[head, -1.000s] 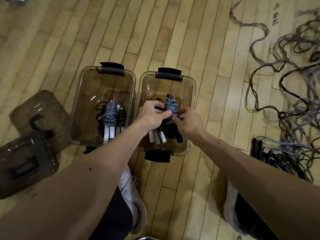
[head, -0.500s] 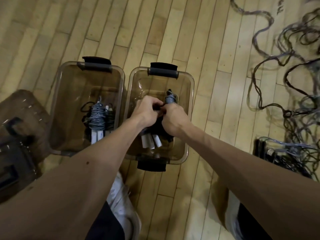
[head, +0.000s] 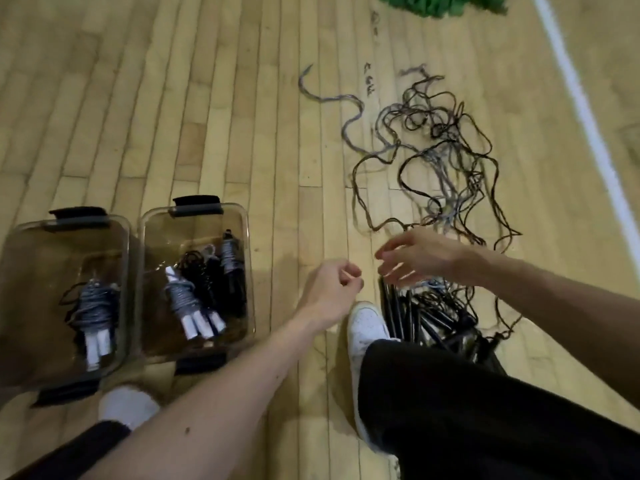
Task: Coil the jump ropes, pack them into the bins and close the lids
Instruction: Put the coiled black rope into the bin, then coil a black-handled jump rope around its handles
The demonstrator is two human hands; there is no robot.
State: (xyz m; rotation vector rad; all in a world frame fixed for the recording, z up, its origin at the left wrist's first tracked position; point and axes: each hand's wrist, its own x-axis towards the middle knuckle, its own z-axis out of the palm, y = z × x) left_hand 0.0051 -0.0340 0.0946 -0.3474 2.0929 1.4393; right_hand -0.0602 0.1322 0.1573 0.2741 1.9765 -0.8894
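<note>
From the head camera: half a second ago both hands were down in the right bin (head: 250, 289), settling a coiled rope. Now they have left it and swung right across the floor (head: 214, 98).

The bundle they set down stays in that bin with the others: a grey coil with white handles (head: 185, 301) near the front, and darker coils behind it. The left bin (head: 31, 227) holds one grey coil (head: 90, 306). Both bins stand open, with no lid in view now.

The left hand (head: 330, 289) hangs just beside the white shoe (head: 367, 327), its fingers loosely curled with nothing in them. The right hand (head: 422, 259) is over the heap of black handles (head: 429, 320), fingers spread and relaxed, reaching down. The blur makes it hard to say, but I think its fingertips are not yet touching a handle.

Beyond the handles the loose ropes (head: 433, 161) sprawl in a tangle toward the far right.

So one more rope is packed, and the next round looks about to begin: pick a handle, draw its rope free of the tangle, coil it. A good many ropes are still loose, so closing the lids is some way off.
</note>
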